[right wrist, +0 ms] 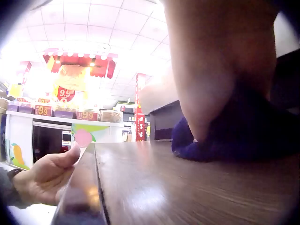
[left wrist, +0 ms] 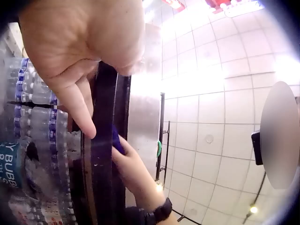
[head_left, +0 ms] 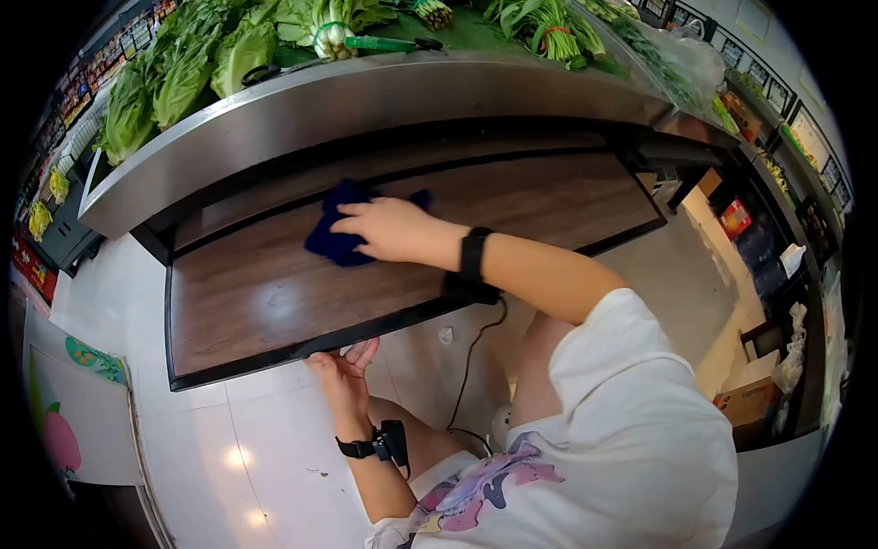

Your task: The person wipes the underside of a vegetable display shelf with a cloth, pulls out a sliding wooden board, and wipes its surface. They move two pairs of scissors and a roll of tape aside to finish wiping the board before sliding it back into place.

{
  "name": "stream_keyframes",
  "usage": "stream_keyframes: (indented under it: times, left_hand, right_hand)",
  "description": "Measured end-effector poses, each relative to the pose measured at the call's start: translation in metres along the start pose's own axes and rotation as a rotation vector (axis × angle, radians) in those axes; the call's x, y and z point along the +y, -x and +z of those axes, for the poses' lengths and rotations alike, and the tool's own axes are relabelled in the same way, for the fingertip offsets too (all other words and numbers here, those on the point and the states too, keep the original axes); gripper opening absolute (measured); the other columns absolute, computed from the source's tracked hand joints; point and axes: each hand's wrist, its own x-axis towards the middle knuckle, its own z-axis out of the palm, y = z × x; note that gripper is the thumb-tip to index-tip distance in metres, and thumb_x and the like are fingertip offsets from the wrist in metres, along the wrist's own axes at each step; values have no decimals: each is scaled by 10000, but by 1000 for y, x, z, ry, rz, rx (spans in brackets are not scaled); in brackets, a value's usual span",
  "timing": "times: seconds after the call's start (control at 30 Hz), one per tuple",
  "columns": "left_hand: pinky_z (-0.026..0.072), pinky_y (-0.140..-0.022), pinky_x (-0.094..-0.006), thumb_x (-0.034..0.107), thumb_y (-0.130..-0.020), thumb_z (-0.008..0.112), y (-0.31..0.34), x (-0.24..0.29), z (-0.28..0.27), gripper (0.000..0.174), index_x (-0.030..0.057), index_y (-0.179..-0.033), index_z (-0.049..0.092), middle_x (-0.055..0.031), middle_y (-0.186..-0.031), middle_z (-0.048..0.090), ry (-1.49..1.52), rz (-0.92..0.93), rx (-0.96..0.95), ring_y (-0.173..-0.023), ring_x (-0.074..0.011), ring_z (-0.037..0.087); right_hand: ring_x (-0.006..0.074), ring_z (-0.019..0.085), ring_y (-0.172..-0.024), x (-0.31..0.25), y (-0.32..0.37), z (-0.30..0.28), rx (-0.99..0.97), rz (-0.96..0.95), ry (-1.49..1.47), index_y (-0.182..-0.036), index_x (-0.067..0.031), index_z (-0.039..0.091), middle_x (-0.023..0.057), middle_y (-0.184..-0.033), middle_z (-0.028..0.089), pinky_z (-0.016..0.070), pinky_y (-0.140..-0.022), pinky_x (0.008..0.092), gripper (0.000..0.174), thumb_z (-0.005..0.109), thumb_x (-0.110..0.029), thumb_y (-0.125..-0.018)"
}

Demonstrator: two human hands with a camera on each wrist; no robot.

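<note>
A dark blue cloth (head_left: 343, 224) lies bunched on the brown wood-look shelf (head_left: 247, 293). My right hand (head_left: 393, 229) grips it from above, with fingers and thumb bent into its folds; the right wrist view shows the thumb side of this hand (right wrist: 220, 70) pushed into the cloth (right wrist: 234, 129), which hides the fingertips. At the shelf's black front edge (left wrist: 105, 140), my left hand (left wrist: 84, 42) touches with loosely extended fingers, one pointing along the underside. In the head view, the left hand (head_left: 343, 380) is palm up below that edge, holding no loose thing.
Above the shelf, a metal-edged display (head_left: 412, 87) carries leafy greens (head_left: 174, 82) and a green-handled tool (head_left: 380, 43). Wrapped bottles (left wrist: 42, 154) stand below the shelf. A black cable (head_left: 471, 352) hangs near my legs. Cardboard boxes (head_left: 750, 398) sit at the right.
</note>
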Motion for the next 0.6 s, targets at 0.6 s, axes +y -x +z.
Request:
stream_keyframes:
  times: [0.6]
  left_hand:
    - [502,-886,-376,361,-945,485,2,-23,-4,463,47,-1270,387,-102,-1177,566,-246,62,135,-1016,-229,603]
  right_hand:
    - [408,543,-1090,62,106,-41,16,196,-31,-1172,-191,598,110,-1347,481,470,-927,427,410,686,-169,-772]
